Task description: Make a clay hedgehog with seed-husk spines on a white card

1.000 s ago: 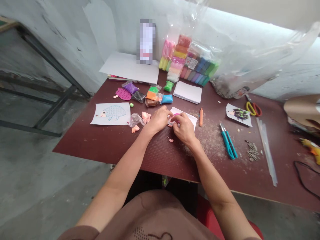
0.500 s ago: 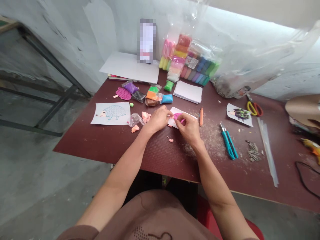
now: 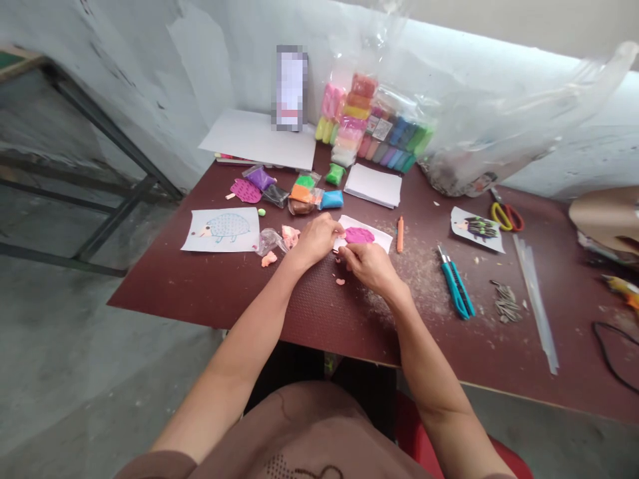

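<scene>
A small white card point(image 3: 382, 241) lies on the dark red table, with a flat magenta clay shape point(image 3: 359, 235) on it. My left hand point(image 3: 319, 238) rests at the card's left edge, its fingertips together on a bit of pale pink clay point(image 3: 342, 234). At the card's lower edge is my right hand point(image 3: 368, 263), its thumb and forefinger closed together; whatever is between them is too small to make out. Small pink scraps point(image 3: 340, 282) lie just below the hands. Left of my left hand are a peach clay lump point(image 3: 269, 259) and an opened clay packet point(image 3: 289, 236).
A hedgehog drawing point(image 3: 219, 229) lies left. Clay packets point(image 3: 302, 193) and stacked white paper point(image 3: 373, 185) are behind the hands. To the right are an orange pen point(image 3: 400, 234), teal cutters point(image 3: 456, 283), scissors point(image 3: 506, 214), a decorated hedgehog card point(image 3: 476, 229) and clear sticks point(image 3: 536, 303).
My right hand has moved down and slightly left off the magenta clay, uncovering it. My left hand has stayed at the card's left edge.
</scene>
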Demonstrator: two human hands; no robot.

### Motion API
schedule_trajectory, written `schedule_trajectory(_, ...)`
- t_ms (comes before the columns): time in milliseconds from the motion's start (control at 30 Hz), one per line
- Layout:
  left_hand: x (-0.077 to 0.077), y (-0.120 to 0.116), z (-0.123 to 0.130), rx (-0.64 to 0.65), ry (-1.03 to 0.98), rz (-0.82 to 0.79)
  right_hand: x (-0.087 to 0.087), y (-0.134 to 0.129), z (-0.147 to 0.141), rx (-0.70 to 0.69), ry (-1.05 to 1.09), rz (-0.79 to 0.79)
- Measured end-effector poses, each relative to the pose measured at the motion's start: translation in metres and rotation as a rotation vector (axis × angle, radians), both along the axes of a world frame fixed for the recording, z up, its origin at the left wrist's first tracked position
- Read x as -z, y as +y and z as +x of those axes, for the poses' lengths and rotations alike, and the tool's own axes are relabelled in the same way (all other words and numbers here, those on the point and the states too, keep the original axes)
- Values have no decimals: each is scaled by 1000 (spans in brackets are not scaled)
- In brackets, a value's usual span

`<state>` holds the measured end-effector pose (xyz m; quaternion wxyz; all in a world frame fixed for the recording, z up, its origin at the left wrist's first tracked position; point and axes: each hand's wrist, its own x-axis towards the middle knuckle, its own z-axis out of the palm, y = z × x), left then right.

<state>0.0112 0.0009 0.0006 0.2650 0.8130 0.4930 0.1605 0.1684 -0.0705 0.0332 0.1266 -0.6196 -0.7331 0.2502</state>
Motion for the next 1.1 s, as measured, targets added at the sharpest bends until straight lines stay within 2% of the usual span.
schedule_trajectory(167, 1, 0, 0, -5, -8, -16, 1, 0, 3, -5, 67, -12)
schedule_trajectory(300, 1, 1, 0, -7, -19, -6, 7, 3, 7, 122, -80, 147)
schedule_trajectory(400, 1, 1, 1, -12, -11, 1, 9, 4, 7, 146, -153, 201)
schedule_trajectory(633, 5, 2, 2, -12, -21, 17, 12, 7, 0, 98, -236, 125)
schedule_trajectory(767, 7, 3, 1, -4, -16, 30, 11, 10, -5, 123, -256, 102)
schedule_trajectory(933, 8, 4, 1, 5, -22, 23, 10, 9, -6, 169, -184, 129)
schedule_trajectory(1100, 8, 5, 1, 2, -42, 34, 9, 9, -9, 136, -227, 82)
